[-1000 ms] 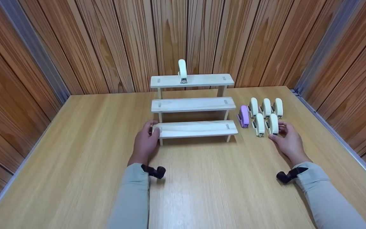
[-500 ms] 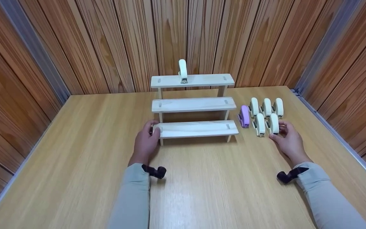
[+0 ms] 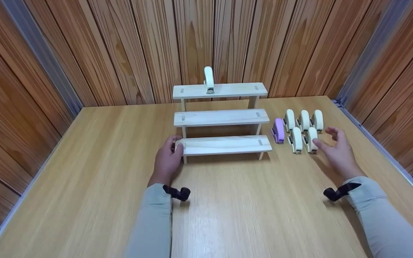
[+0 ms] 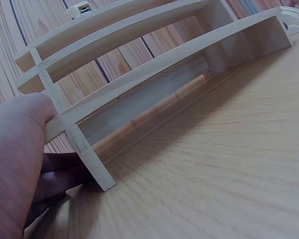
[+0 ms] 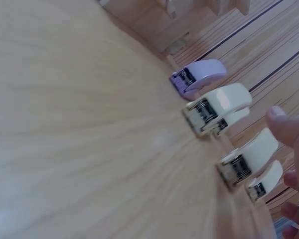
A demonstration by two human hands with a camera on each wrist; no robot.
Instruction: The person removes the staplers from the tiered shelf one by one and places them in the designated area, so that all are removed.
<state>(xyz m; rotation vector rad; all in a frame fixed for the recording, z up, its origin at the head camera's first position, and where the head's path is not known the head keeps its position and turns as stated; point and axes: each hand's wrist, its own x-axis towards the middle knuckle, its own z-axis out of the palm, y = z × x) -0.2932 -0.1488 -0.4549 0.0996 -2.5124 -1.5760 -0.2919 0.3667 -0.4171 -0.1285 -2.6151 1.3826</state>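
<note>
A three-step wooden display shelf [image 3: 224,145] stands on the table. My left hand [image 3: 167,159] grips the left end of its lowest step, thumb on top and fingers around the leg, as the left wrist view shows. On the top step one cream stapler [image 3: 209,80] stands upright. To the right of the shelf are a purple stapler [image 3: 278,130] and several cream staplers in two rows. My right hand [image 3: 339,152] is beside the front right cream stapler [image 3: 311,140], thumb and fingers spread apart; in the head view the thumb tip overlaps it.
Wood-panelled walls [image 3: 134,53] close in the table [image 3: 113,150] at the back and both sides. A front-row cream stapler [image 3: 295,140] stands between the purple one and my right hand. Black cameras [image 3: 179,193] are strapped to both wrists.
My right hand has released the front right cream stapler and drawn off to the right, its fingers spreading. The stapler stays in place. My left hand keeps its grip on the shelf.
</note>
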